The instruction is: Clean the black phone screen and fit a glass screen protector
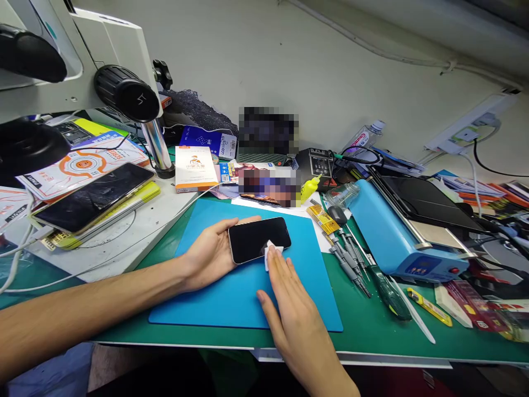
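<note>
A smartphone [250, 240] with a dark screen lies face up in my left hand [212, 248], the thumb along its near-left end and the fingers partly hidden beneath it. My right hand [291, 300] presses a small white wipe [270, 251] against the right part of the screen with its fingertips. The right thumb stands away from the fingers. Both hands are above a blue work mat [223, 298] on the green tabletop.
To the left, a cracked phone [97, 196] rests on a yellow box beside a microscope stand [155, 143]. On the right lie screwdrivers [388, 292], a yellow cutter [430, 306] and a blue machine [384, 231]. A small yellow bottle [309, 189] stands behind the mat.
</note>
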